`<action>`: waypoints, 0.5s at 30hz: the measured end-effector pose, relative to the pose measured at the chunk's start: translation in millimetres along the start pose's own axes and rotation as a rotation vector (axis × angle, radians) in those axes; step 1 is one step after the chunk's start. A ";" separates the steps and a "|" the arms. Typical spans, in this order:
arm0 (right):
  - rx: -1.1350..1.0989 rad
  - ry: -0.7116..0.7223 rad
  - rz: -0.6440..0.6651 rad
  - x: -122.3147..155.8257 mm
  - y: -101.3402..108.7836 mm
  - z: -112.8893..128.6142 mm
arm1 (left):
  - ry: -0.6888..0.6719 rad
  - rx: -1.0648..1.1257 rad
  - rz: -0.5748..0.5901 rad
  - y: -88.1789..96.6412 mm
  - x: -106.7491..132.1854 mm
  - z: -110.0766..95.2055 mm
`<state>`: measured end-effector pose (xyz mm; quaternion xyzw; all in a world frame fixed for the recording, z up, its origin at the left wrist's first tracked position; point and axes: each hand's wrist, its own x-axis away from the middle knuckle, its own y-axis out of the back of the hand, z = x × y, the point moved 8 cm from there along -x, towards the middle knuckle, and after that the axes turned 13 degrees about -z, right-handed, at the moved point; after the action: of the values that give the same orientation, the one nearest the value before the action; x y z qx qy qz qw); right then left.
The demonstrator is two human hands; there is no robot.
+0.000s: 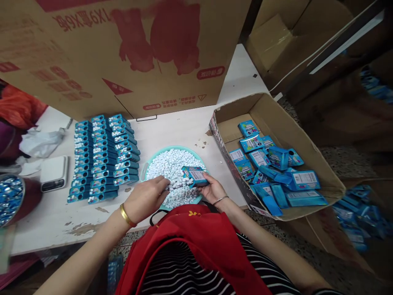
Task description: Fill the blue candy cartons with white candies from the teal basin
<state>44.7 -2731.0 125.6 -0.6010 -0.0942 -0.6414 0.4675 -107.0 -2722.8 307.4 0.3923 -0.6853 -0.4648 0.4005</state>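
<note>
A round mint-green basin (143, 171) full of small white candies (178, 159) stands on the table close in front of me. My right hand (213, 189) grips a small blue printed box (196, 175) at its right end, holding it tilted low over the candies. The box's left end points toward my left hand (149, 198), and white candies lie around that end. My left hand's fingers are curled together among the candies at the basin's left side, with their tips partly hidden.
Three columns of blue boxes (101, 157) with white candies at their ends stand left. Beside them is a white scale (53, 174) and a pot of shiny wrapped pieces (11, 198). A cardboard tray (260, 106) of blue packs is right; a large carton (172, 88) stands behind.
</note>
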 end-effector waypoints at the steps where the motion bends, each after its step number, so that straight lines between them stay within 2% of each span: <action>1: 0.007 -0.015 0.006 0.0 -1.4 -2.9 | 0.004 -0.072 0.037 4.2 -2.2 -5.7; 3: 0.020 -0.052 0.014 -0.3 -3.6 -9.2 | 0.009 -0.201 0.088 12.6 -5.3 -17.6; 5: 0.025 -0.085 0.024 -0.8 -5.7 -14.3 | 0.000 -0.276 0.088 21.9 -7.3 -30.0; 8: 0.020 -0.128 0.048 -1.2 -9.1 -19.2 | -0.041 -0.231 0.035 35.6 -7.0 -43.2; 10: 0.005 -0.162 0.057 -1.4 -10.2 -21.5 | -0.041 -0.167 0.003 43.2 -4.6 -40.3; 12: -0.002 -0.201 0.069 -0.7 -11.0 -24.9 | -0.019 -0.124 -0.028 46.9 -1.8 -28.7; 15: 0.029 -0.245 0.126 3.3 -16.0 -33.6 | -0.029 -0.014 -0.095 38.3 2.8 -12.0</action>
<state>10.9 -2746.8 126.7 -0.6728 -0.1218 -0.5313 0.5003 -103.4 -2719.2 347.3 0.4148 -0.6685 -0.4937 0.3706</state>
